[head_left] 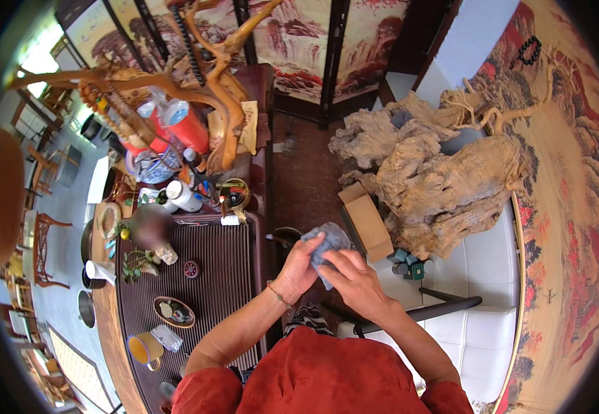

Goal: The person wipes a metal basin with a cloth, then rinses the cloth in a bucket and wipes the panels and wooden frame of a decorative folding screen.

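Note:
A crumpled grey-blue cloth (330, 239) is bunched between my two hands, out in front of my body. My left hand (299, 269) grips it from the left, thumb lying on top. From the right, my right hand (353, 279) closes its fingers over the cloth's lower part. Whether anything is wrapped inside cannot be seen. Just left of the hands, partly hidden, a dark round bin (286, 237) stands on the floor. An open cardboard box (369, 222) is close by on the right.
To the left is a slatted tea tray (216, 259) with a yellow mug (144, 348) and an oval dish (174, 312). Branching driftwood (221, 103) rises behind. A large gnarled root (444, 176) and small dark boxes (408, 265) rest on the white seat (478, 336) at right.

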Demonstrator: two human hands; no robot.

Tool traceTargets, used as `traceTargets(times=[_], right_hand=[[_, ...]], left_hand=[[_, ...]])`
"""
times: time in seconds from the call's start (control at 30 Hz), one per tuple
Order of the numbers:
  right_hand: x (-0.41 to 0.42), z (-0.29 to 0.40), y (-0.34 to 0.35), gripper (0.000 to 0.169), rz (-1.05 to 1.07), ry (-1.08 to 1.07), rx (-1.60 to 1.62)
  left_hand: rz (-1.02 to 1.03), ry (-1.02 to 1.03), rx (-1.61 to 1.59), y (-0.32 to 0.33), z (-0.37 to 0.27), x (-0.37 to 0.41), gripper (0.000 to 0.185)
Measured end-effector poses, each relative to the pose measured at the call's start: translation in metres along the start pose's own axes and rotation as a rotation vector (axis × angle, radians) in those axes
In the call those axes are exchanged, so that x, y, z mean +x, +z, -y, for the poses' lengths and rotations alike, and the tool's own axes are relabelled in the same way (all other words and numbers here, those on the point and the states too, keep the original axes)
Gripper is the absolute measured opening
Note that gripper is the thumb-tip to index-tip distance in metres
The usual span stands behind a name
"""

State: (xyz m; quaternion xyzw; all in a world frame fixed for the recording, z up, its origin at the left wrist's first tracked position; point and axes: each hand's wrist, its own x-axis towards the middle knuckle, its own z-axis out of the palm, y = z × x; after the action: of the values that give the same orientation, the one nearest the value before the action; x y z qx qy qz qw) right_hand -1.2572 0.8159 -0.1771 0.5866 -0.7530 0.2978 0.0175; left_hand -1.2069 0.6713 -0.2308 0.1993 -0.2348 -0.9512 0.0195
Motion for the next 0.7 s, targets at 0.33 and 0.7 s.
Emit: traceTargets(times=[0.33, 0.7], right_hand=[[-0.022, -0.037, -0.019, 0.016, -0.444, 0.535, 0.441], [0.008, -0.08, -0.033, 0.011, -0.447, 0.432, 0.201]], left_hand=[[0.013, -0.021, -0.177, 0.011, -0.018, 0.023, 0.03], [0.063, -0.032, -0.009, 0.03, 0.005, 0.03, 0.034]])
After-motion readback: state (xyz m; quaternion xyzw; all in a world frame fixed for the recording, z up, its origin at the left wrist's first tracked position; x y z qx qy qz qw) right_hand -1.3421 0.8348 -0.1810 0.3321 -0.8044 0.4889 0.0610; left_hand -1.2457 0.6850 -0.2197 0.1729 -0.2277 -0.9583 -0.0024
